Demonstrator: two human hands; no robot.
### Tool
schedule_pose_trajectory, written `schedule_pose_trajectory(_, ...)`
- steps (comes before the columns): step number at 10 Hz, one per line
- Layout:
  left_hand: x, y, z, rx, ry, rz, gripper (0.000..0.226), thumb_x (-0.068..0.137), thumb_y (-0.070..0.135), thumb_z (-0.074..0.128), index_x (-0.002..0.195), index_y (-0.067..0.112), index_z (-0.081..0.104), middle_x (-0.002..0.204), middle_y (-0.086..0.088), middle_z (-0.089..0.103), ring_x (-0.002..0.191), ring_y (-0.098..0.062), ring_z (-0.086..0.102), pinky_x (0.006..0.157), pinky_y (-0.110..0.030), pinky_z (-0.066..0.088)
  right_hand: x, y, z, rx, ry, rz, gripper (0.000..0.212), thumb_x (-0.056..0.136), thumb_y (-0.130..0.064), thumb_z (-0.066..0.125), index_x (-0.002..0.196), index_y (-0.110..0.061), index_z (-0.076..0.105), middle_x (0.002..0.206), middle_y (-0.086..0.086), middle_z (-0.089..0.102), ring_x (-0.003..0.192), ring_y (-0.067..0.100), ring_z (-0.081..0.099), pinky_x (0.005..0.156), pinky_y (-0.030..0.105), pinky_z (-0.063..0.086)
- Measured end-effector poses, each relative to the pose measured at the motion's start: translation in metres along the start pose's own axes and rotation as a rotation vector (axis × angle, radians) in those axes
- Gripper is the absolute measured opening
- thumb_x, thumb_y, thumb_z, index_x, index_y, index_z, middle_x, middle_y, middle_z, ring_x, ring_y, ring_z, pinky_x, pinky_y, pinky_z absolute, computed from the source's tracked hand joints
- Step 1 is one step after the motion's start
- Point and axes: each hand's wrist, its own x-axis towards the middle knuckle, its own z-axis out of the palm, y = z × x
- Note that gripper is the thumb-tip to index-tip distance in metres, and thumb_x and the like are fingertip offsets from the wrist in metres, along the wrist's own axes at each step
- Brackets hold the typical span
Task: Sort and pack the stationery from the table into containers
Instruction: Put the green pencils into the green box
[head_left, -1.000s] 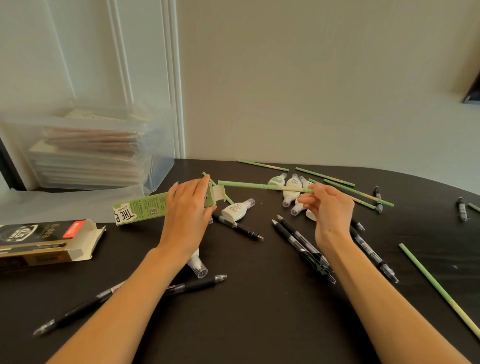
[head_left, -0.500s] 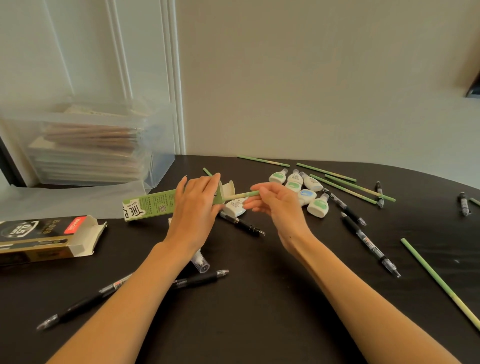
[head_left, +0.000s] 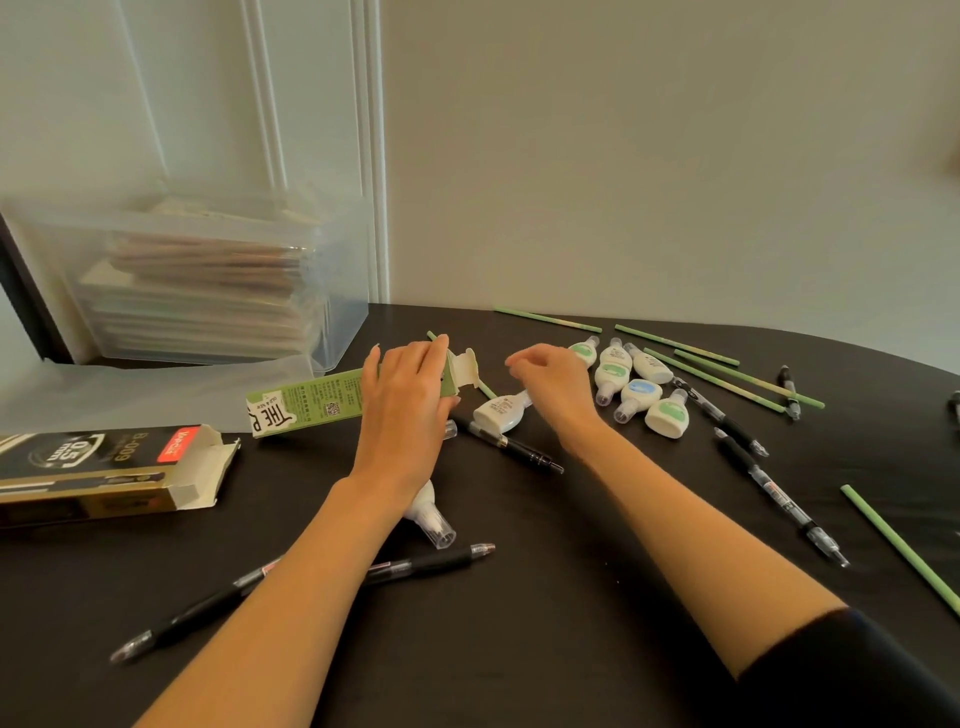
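**Green box in left hand, right hand empty**

From here I see the left hand (head_left: 410, 410) grasping the open end of the long green cardboard box (head_left: 306, 402), fingers laid across its top. The box sits left of centre over the dark table (head_left: 519, 649), tilted. I can't tell if its closed end touches down. That end has a white panel with black "THE" lettering (QR code mid-side). The pale end flap (head_left: 465, 366) stands open toward the right hand (head_left: 550, 389), which hovers just beside it with loosely curled fingers, holding nothing. Under it lies a white correction-tape dispenser (head_left: 501, 413), with more dispensers (head_left: 667, 415) clustered to the right. Thin green sticks (head_left: 904, 552) and black gel pens (head_left: 519, 450) lie scattered around. An open black-and-gold pen carton (head_left: 104, 467) lies far left.
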Motion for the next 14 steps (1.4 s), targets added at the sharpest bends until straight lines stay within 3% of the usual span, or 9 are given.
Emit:
schedule_pose_trajectory(1, 0.0, 0.0, 0.0, 0.004, 0.006, -0.013, 0.058, 0.086, 0.013, 0.064, 0.138, 0.008, 0.04, 0.129, -0.008, 0.052, 0.126, -0.024, 0.042, 0.115, -0.041, 0.012, 0.02, 0.005, 0.017, -0.484, -0.078, 0.025, 0.034, 0.081, -0.042, 0.063, 0.098, -0.013, 0.07, 0.116, 0.007, 0.058, 0.119, 0.027, 0.041, 0.095, 0.039, 0.042)
schedule_pose_trajectory(2, 0.0, -0.002, 0.0, 0.015, 0.006, -0.033, 0.058, 0.087, 0.014, 0.061, 0.14, 0.01, 0.038, 0.132, -0.007, 0.05, 0.128, -0.022, 0.04, 0.116, -0.04, 0.009, 0.029, 0.0, 0.026, -0.654, -0.159, 0.094, 0.046, 0.08, -0.041, 0.066, 0.111, -0.007, 0.059, 0.125, 0.011, 0.051, 0.124, 0.029, 0.036, 0.097, 0.038, 0.034)
schedule_pose_trajectory(3, 0.001, -0.002, 0.0, 0.019, 0.001, -0.047, 0.058, 0.088, 0.014, 0.06, 0.141, 0.011, 0.036, 0.134, -0.005, 0.048, 0.129, -0.021, 0.038, 0.116, -0.039, 0.008, 0.03, -0.001, 0.029, -0.617, -0.137, 0.086, 0.029, 0.085, -0.027, 0.06, 0.105, -0.006, 0.056, 0.117, 0.012, 0.057, 0.118, 0.03, 0.043, 0.094, 0.036, 0.033)
schedule_pose_trajectory(4, 0.001, -0.002, 0.0, 0.024, -0.018, -0.05, 0.058, 0.089, 0.015, 0.059, 0.142, 0.011, 0.034, 0.136, -0.005, 0.046, 0.131, -0.021, 0.036, 0.116, -0.039, 0.008, 0.027, 0.006, 0.021, -0.444, -0.037, 0.051, 0.013, 0.088, -0.016, 0.055, 0.092, -0.005, 0.061, 0.099, 0.012, 0.067, 0.099, 0.027, 0.058, 0.089, 0.035, 0.039)
schedule_pose_trajectory(5, 0.001, -0.001, 0.0, 0.039, -0.026, -0.047, 0.059, 0.089, 0.017, 0.059, 0.142, 0.012, 0.033, 0.136, -0.006, 0.046, 0.131, -0.021, 0.036, 0.116, -0.039, 0.009, 0.017, 0.01, 0.001, -0.091, 0.09, 0.052, 0.012, 0.09, -0.008, 0.052, 0.085, -0.007, 0.063, 0.084, 0.01, 0.071, 0.079, 0.016, 0.063, 0.072, 0.024, 0.049)
schedule_pose_trajectory(8, -0.002, 0.003, 0.0, 0.059, -0.013, -0.018, 0.059, 0.085, 0.013, 0.065, 0.138, 0.007, 0.04, 0.129, -0.01, 0.052, 0.125, -0.026, 0.042, 0.114, -0.042, 0.014, -0.017, 0.03, -0.073, 0.627, 0.305, 0.199, 0.016, 0.096, -0.007, 0.047, 0.095, -0.002, 0.062, 0.07, 0.003, 0.064, 0.051, -0.001, 0.061, 0.053, 0.007, 0.047)
schedule_pose_trajectory(9, -0.004, 0.004, -0.001, 0.061, 0.005, -0.021, 0.059, 0.086, 0.014, 0.064, 0.139, 0.008, 0.039, 0.131, -0.009, 0.051, 0.127, -0.025, 0.041, 0.115, -0.04, 0.013, -0.023, 0.041, -0.091, 0.728, 0.248, 0.281, 0.018, 0.097, -0.007, 0.046, 0.105, 0.002, 0.06, 0.072, 0.005, 0.063, 0.059, 0.006, 0.06, 0.06, 0.014, 0.048)
schedule_pose_trajectory(12, -0.006, 0.012, 0.005, 0.085, 0.111, 0.124, 0.062, 0.067, 0.008, 0.08, 0.123, 0.0, 0.056, 0.108, -0.016, 0.065, 0.104, -0.034, 0.06, 0.104, -0.051, 0.03, -0.026, 0.05, -0.106, 0.842, -0.031, 0.386, 0.02, 0.097, -0.003, 0.04, 0.086, -0.007, 0.055, 0.068, 0.002, 0.052, 0.052, 0.004, 0.051, 0.067, 0.021, 0.042)
schedule_pose_trajectory(14, -0.006, 0.016, 0.006, 0.078, 0.227, 0.235, 0.065, 0.056, 0.01, 0.087, 0.115, -0.002, 0.061, 0.096, -0.012, 0.067, 0.09, -0.03, 0.066, 0.097, -0.048, 0.031, -0.024, 0.052, -0.104, 0.838, -0.039, 0.405, 0.015, 0.096, -0.003, 0.041, 0.092, -0.007, 0.055, 0.067, 0.001, 0.054, 0.055, 0.005, 0.05, 0.067, 0.021, 0.044)
